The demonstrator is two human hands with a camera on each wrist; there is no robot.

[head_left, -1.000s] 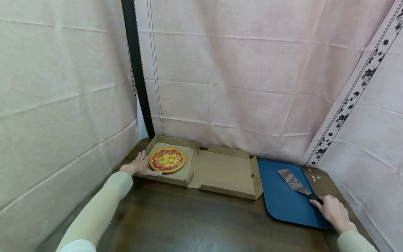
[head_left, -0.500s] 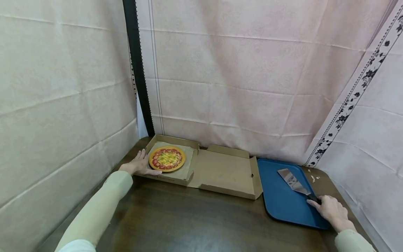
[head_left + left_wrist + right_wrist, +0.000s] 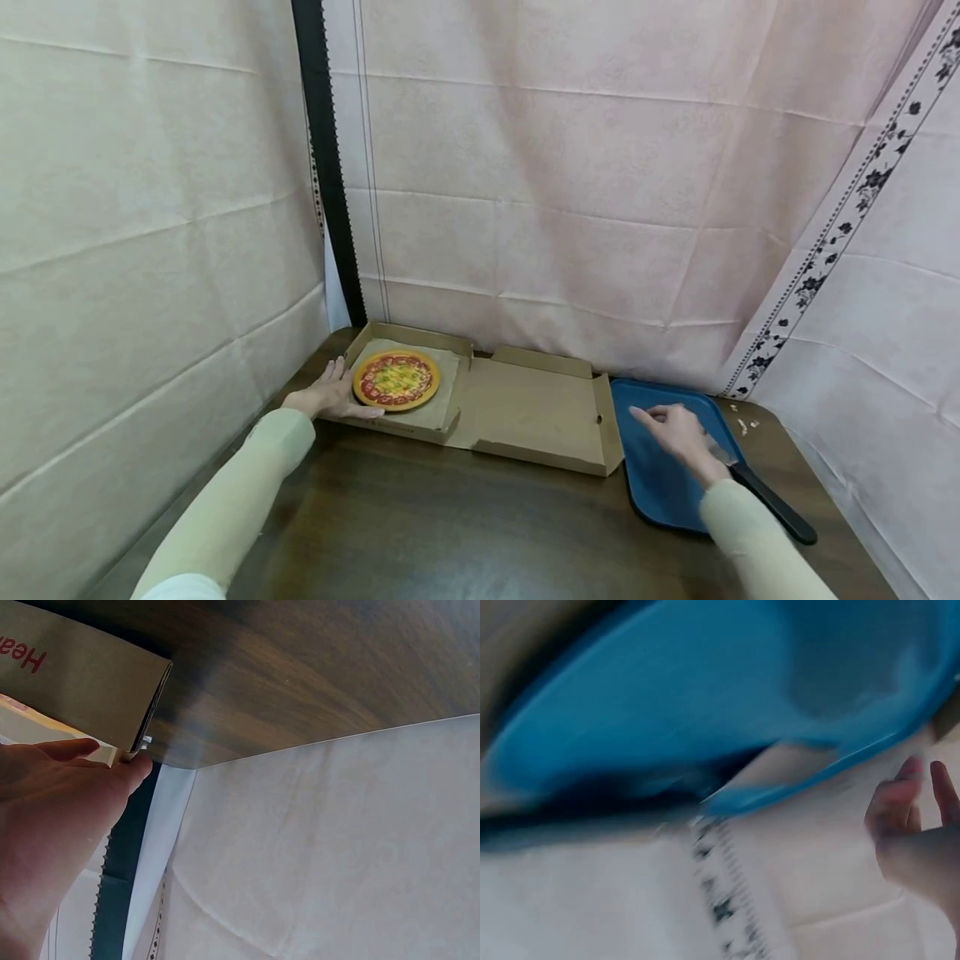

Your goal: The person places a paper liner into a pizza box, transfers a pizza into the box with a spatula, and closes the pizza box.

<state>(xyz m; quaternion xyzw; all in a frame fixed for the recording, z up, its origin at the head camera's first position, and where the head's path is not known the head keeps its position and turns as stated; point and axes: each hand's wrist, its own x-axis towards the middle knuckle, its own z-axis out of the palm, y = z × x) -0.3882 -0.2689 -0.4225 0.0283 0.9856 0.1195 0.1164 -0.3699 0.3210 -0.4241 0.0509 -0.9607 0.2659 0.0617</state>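
My left hand [image 3: 330, 393] rests at the near-left corner of a cardboard pizza box [image 3: 540, 412], fingers spread, thumb along the front wall. In the left wrist view that hand [image 3: 71, 780] touches the box's corner [image 3: 112, 682]. Inside the left half, a round pizza [image 3: 396, 380] with red and yellow topping lies on paper [image 3: 447, 379]. My right hand [image 3: 677, 431] is over the blue tray [image 3: 645, 483], holding nothing, its fingers loosely bent. A spatula with a black handle [image 3: 776, 504] lies on the tray, the handle reaching past its right edge; the hand partly hides the blade.
The open lid lies flat between the pizza and the tray. Small pale scraps [image 3: 742, 427] lie on the brown table [image 3: 420, 525] right of the tray. Pale cloth walls [image 3: 570, 183] close in the back and both sides.
My right hand has let go of the spatula and moved left and forward over the tray. The spatula stays on the tray with its handle uncovered. My left hand has barely moved.
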